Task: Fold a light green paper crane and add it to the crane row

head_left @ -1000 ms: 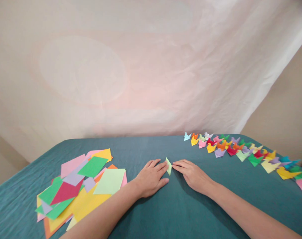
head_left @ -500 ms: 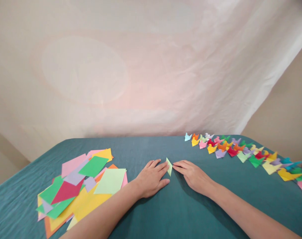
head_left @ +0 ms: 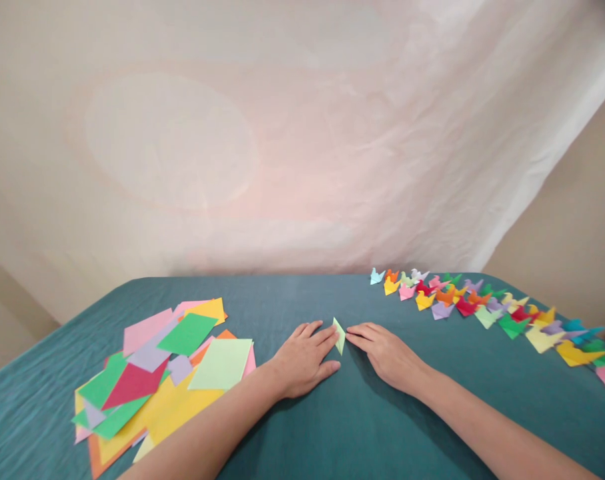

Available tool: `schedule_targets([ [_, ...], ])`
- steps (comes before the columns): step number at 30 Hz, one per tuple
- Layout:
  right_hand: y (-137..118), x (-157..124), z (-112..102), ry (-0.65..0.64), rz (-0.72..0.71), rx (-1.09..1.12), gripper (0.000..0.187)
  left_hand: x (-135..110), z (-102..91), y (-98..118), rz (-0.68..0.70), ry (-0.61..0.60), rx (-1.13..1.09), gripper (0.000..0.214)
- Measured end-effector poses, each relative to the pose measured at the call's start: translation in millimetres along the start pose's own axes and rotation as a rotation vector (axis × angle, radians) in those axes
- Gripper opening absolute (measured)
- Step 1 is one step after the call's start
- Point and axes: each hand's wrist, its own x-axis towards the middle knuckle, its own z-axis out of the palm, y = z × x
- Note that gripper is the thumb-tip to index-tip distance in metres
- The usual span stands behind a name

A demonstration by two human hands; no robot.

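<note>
A small light green folded paper [head_left: 340, 337] lies on the table in front of me, a narrow diamond in shape. My left hand [head_left: 305, 360] rests flat with its fingers spread. Its fingertips press on the paper's left side and cover part of it, while the thumb sits apart on the cloth. From the other side, my right hand [head_left: 387, 353] meets the paper's right corner with its fingertips drawn together. The right thumb is hidden behind the fingers.
A loose pile of coloured paper sheets [head_left: 185, 333] covers the table's left side. Several rows of small folded paper birds [head_left: 467, 305] run along the right and back. Dark green cloth [head_left: 292, 297] covers the table, and a pale sheet [head_left: 302, 167] hangs behind it.
</note>
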Motion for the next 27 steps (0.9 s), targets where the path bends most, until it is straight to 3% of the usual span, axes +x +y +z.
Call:
schedule_targets([
  [11, -7, 5, 4, 0.016, 0.098, 0.061, 0.057, -1, -1.6, 2, -0.008, 0.041, -0.071, 0.053],
  [27, -17, 8, 5, 0.095, 0.048, 0.052, 0.055, 8, -3.3, 3, -0.036, 0.146, -0.126, 0.032],
])
